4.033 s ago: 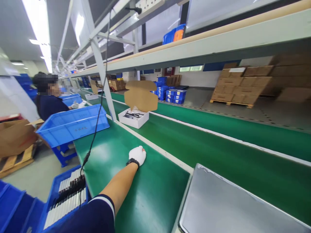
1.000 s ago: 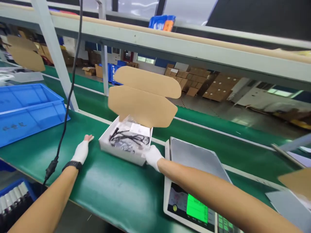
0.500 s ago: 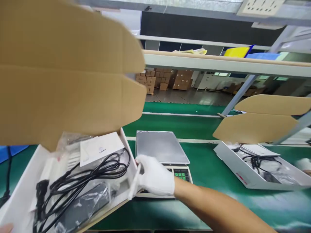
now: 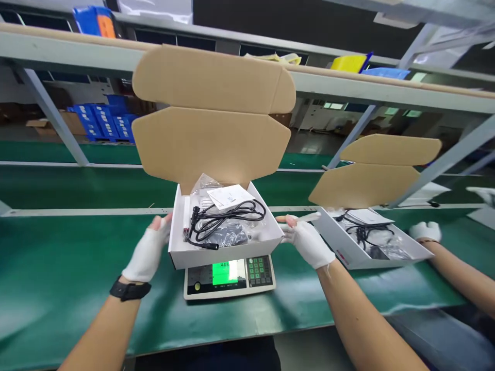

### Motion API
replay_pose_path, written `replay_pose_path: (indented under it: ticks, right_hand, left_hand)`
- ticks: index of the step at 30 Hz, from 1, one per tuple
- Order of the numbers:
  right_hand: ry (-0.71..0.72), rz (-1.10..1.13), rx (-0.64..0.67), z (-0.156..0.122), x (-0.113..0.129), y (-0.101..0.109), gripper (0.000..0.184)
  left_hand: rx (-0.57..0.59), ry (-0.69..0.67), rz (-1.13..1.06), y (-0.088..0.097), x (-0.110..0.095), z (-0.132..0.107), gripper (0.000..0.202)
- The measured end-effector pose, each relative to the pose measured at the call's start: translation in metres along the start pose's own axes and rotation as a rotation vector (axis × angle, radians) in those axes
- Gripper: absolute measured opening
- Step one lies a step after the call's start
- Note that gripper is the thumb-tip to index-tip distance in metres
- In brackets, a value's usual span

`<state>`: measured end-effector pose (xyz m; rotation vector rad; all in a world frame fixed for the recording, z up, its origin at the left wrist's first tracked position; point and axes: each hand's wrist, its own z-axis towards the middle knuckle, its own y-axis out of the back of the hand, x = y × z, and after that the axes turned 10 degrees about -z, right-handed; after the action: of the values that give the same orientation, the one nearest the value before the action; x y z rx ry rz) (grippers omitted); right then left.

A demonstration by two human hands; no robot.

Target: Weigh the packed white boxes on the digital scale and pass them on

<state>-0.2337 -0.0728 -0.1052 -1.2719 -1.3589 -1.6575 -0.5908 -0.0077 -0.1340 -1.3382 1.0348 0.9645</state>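
The left hand (image 4: 147,251) wears a white glove with bare fingertips. It is open and flat, touching the left side of the white box (image 4: 226,246). The box sits on a scale (image 4: 229,276) in the middle of the green desk (image 4: 58,268). Its brown lid (image 4: 211,121) stands up, and black cables (image 4: 226,215) and a paper lie inside. The right hand (image 4: 307,239) is open too, just at the right side of the box. Farther right is a second open box (image 4: 371,242), with another person's gloved hand (image 4: 425,231) beside it
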Motion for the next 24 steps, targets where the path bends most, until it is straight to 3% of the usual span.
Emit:
replay_pose_path:
  ticks: [2, 5, 7, 9, 11, 18, 21, 24]
  right_hand:
    - [-0.07, 0.097, -0.088, 0.006, -0.036, 0.004, 0.04]
    - [-0.157, 0.033, -0.278, 0.009, -0.09, -0.002, 0.032]
    - [-0.163, -0.012, -0.386, 0.006, -0.117, -0.011, 0.031]
    - [-0.142, -0.012, -0.459, 0.0, -0.131, -0.021, 0.035]
    - [-0.128, -0.013, -0.455, -0.005, -0.135, -0.028, 0.042]
    - [-0.097, -0.168, -0.401, -0.018, -0.135, -0.029, 0.072]
    - [-0.12, -0.282, -0.391, -0.025, -0.137, -0.029, 0.068]
    - [-0.122, -0.218, -0.384, -0.027, -0.132, -0.032, 0.055]
  left_hand:
    - [-0.122, 0.022, 0.084, 0.033, 0.016, 0.006, 0.07]
    - [-0.275, 0.105, 0.255, 0.089, 0.048, 0.01, 0.068]
    - [-0.278, 0.145, 0.299, 0.118, 0.067, 0.007, 0.066]
    - [-0.238, 0.157, 0.286, 0.133, 0.08, 0.001, 0.063]
    - [-0.225, 0.155, 0.294, 0.136, 0.085, -0.006, 0.062]
    - [-0.263, 0.085, 0.364, 0.118, 0.081, -0.017, 0.059]
    - [-0.262, 0.078, 0.368, 0.116, 0.079, -0.017, 0.06]
    - [-0.249, 0.088, 0.357, 0.117, 0.077, -0.013, 0.059]
